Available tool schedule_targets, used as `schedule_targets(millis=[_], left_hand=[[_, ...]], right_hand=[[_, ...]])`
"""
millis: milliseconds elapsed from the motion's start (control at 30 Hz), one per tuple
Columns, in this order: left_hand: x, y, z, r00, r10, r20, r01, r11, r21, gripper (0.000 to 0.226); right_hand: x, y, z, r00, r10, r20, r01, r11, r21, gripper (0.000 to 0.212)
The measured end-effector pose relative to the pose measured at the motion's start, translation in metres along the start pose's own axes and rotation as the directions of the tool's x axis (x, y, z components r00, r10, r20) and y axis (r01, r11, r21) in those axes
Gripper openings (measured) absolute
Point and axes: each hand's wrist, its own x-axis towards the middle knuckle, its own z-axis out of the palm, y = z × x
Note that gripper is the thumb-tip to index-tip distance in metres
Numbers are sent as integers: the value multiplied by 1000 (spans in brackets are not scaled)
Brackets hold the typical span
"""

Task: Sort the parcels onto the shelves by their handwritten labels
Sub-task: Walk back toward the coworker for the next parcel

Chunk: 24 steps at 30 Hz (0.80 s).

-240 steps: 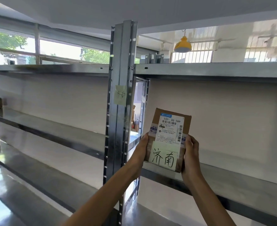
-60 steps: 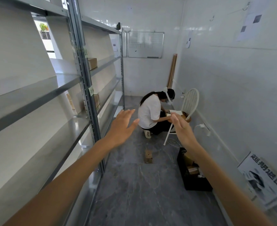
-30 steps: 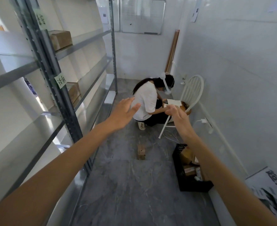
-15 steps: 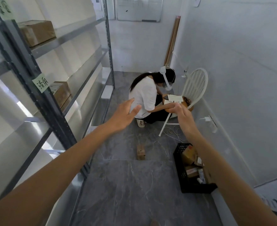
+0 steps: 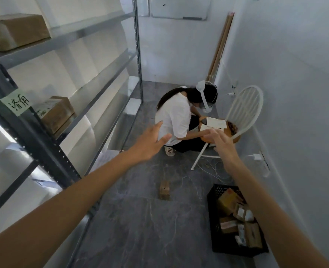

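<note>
Your left hand [image 5: 150, 143] and right hand [image 5: 220, 145] now reach forward, fingers spread, holding nothing. The brown cardboard parcel with handwritten green label [image 5: 53, 113], previously gripped, sits on the grey metal shelf [image 5: 94, 97].

Both bare arms reach forward, the left hand [image 5: 150, 143] and right hand [image 5: 222, 145] empty with fingers loosely spread.

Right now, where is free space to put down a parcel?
Free: the shelf board right of the upper box, and the floor between shelf rack and black crate. Crowded: the crate and the chair seat.
</note>
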Motion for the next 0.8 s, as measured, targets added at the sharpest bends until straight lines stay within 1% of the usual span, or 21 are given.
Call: schedule_targets(millis=[67,167,233,400,667,733,800], left_hand=[[14,2,8,1000,-3,-7,3,1000,-17,70],[32,-1,21,1000,-10,16,10,1000,-20,72],[47,-7,28,999,-24,29,25,999,-21,71],[90,-34,42,997,-14,80,10,999,40,71],[184,-81,41,998,9,68,-11,999,42,66],[199,-99,43,996,-13,85,12,1000,10,66],[210,-119,48,989,-51,138,52,999,-2,69]], right_hand=[[17,5,-6,999,29,12,-29,1000,-5,37],[34,15,-5,997,48,53,-48,999,0,25],[48,24,-2,994,72,83,-71,997,-18,20],[88,48,13,985,149,85,-146,988,-43,27],[179,64,52,971,219,93,-206,970,-129,35],[197,73,68,961,257,100,-240,958,-157,36],[212,84,84,942,314,117,-290,939,-185,38]])
